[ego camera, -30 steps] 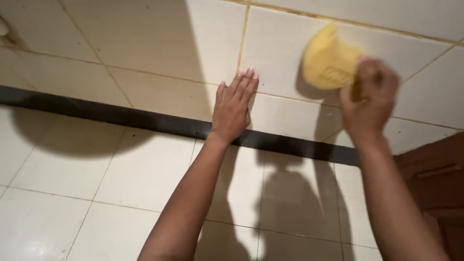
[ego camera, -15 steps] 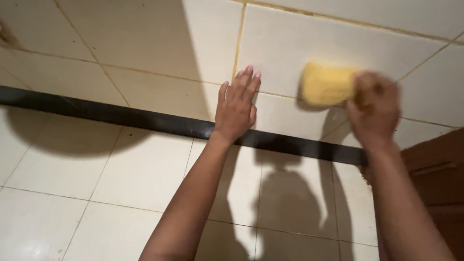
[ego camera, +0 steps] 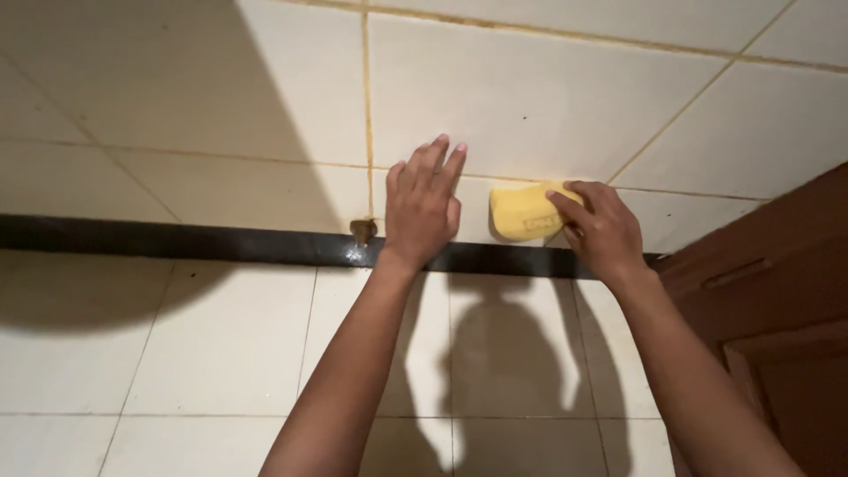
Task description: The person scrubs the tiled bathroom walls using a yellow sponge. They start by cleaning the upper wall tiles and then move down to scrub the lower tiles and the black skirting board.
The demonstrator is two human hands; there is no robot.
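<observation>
A cream tiled wall (ego camera: pixel 548 97) fills the view, crossed by a black band (ego camera: pixel 177 243), with a brown wooden door (ego camera: pixel 777 309) at the right edge. The left hand (ego camera: pixel 424 208) lies flat on the tile, fingers spread and holding nothing. The right hand (ego camera: pixel 596 228) presses a yellow sponge (ego camera: pixel 521 212) against the wall just above the band; its fingers grip the sponge's right end, so most of the sponge sticks out leftward, between the 2 hands. A small brass fitting (ego camera: pixel 362 231) sits on the band.
</observation>
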